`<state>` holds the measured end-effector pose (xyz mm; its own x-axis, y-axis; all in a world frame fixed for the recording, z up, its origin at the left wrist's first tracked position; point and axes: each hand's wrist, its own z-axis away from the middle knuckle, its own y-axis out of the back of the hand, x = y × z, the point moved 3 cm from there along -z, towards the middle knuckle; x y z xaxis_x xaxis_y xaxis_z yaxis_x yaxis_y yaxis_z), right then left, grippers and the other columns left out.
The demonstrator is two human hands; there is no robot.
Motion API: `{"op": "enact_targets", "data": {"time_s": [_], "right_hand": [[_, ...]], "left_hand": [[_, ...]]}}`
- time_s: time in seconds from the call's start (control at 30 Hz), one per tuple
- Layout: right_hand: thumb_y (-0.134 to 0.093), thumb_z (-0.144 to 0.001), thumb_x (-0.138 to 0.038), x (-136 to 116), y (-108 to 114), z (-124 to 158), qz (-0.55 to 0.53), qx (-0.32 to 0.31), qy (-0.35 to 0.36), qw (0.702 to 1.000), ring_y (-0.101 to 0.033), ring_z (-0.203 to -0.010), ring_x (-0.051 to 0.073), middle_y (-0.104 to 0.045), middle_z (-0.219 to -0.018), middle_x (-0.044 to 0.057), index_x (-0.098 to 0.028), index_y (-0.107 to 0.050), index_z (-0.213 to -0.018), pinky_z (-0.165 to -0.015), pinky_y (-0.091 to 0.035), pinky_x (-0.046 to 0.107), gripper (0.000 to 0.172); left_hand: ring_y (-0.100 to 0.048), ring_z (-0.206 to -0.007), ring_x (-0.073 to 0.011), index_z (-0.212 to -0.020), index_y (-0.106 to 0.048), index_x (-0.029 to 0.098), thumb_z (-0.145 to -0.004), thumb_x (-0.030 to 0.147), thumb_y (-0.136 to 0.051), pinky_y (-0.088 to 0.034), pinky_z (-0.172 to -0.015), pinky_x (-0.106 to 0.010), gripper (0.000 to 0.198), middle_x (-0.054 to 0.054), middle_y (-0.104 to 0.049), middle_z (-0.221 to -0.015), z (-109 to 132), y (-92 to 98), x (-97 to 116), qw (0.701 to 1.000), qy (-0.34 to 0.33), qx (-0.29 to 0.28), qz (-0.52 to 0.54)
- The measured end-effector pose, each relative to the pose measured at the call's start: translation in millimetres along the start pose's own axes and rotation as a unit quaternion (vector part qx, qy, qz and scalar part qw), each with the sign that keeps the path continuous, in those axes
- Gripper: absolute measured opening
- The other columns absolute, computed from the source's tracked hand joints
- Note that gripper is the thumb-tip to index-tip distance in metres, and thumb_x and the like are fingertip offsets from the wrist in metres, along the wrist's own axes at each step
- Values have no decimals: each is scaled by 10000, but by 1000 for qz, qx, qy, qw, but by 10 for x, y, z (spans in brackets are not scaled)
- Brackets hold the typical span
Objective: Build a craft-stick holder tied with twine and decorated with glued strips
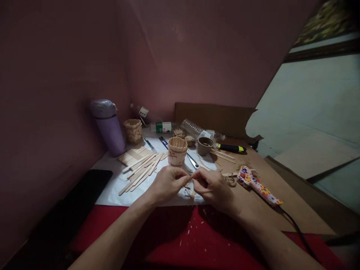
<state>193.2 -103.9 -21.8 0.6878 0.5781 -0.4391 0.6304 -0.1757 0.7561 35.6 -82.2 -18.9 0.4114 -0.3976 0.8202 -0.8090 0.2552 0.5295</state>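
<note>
My left hand (171, 183) and my right hand (211, 186) meet over the white paper, thumbs and fingers pinched close together. Whatever is between the fingertips is too small and dim to make out. Just beyond them stands a small stick-covered pot (177, 154) with a scalloped rim. To the left of my left hand lie several loose wooden craft sticks (144, 170). Small cut wooden scraps (192, 193) lie below the fingertips. Behind my right hand are scissors (192, 161) and a brown cup (205, 146).
A flowery glue gun (260, 187) with a cord lies on cardboard (298, 213) at right. A purple bottle (109, 131) and a second pot (133, 131) stand at left. Plastic bottles (194, 128), twine (189, 140), a yellow-black handled tool (232, 148) and a craft knife (150, 145) lie behind.
</note>
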Motion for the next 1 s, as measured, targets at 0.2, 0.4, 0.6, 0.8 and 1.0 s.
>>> {"op": "enact_targets", "data": {"time_s": [0.2, 0.4, 0.6, 0.8, 1.0], "right_hand": [[-471, -840, -183, -15, -23, 40, 66, -15, 64, 996, -509, -552, 133, -600, -630, 30, -164, -600, -821, -561, -321, 254, 132], [-453, -840, -171, -18, -41, 38, 89, -37, 89, 991, -515, -556, 144, -602, -631, 49, -165, -585, -777, -551, -311, 264, 147], [-465, -860, -197, -42, -25, 26, 24, -26, 43, 998, -555, -635, 162, -625, -712, 54, -177, -574, -843, -608, -357, 275, 112], [-467, -867, -209, -81, 50, 10, -87, 20, -58, 994, -495, -574, 136, -552, -654, 3, -176, -522, -1002, -582, -357, 262, 149], [-447, -902, -460, 27, -28, -40, -317, -27, -178, 931, -359, -458, 82, -426, -532, -49, -177, -552, -824, -445, -269, 219, 311]], "left_hand": [[-564, -599, -134, -765, -762, 141, -787, 373, -585, -380, -509, -203, 293, -51, -702, -671, -7, -34, -43, 1000, 19, -13, 1], [-552, -574, -116, -756, -757, 171, -785, 263, -564, -353, -505, -196, 216, -19, -688, -633, 11, -54, -40, 997, -14, 4, -69], [-527, -531, -97, -749, -741, 172, -769, 217, -567, -321, -488, -191, 181, -4, -673, -593, 12, -54, -18, 993, -42, 43, -102], [-536, -501, -91, -806, -726, 173, -793, 221, -567, -354, -506, -196, 167, -5, -681, -596, 10, -33, -16, 984, -101, 102, -103], [-574, -496, -108, -765, -692, 183, -867, 205, -498, -353, -512, -218, 221, -18, -665, -566, 87, -59, 101, 893, -264, 164, -325]]}}
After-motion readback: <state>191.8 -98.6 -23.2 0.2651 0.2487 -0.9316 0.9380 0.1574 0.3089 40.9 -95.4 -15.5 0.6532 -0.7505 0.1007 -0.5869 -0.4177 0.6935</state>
